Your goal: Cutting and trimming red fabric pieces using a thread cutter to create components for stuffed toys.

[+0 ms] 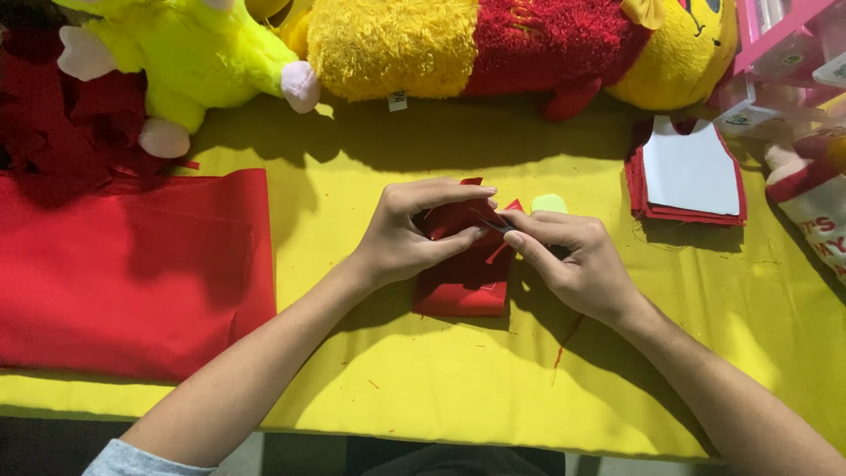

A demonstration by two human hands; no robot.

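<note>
The red felt piece (465,264) is lying at the middle of the yellow cloth (458,388), and both hands are working on its upper edge. The left hand (410,234) is curling over the piece from the left, thumb and fingers pinching a raised flap of it. The right hand (573,260) is coming in from the right, fingertips closing on a thin dark tool (493,223) held against that same flap; whether it is a needle, a blade or small scissors is too small to tell. The two hands are nearly touching above the piece, and its lower half is resting flat on the cloth.

Just beyond the piece, peeking out behind the right hand, a small pale green bit (549,204) is sitting on the cloth. A red thread (567,339) is trailing below the right wrist. Further right of the piece, a stack of red cut-outs (683,210) is lying with a white template (692,172) on top. Well to the left of the piece, a big sheet of red fabric (132,273) is spreading over the cloth's left end. Along the far edge, beyond the piece, a lime green plush (189,53) is lying at the left and a long yellow-and-red plush (493,44) is stretching across the middle. At the far right, a pink shelf (780,35) is showing, with another soft toy (811,189) under it.
</note>
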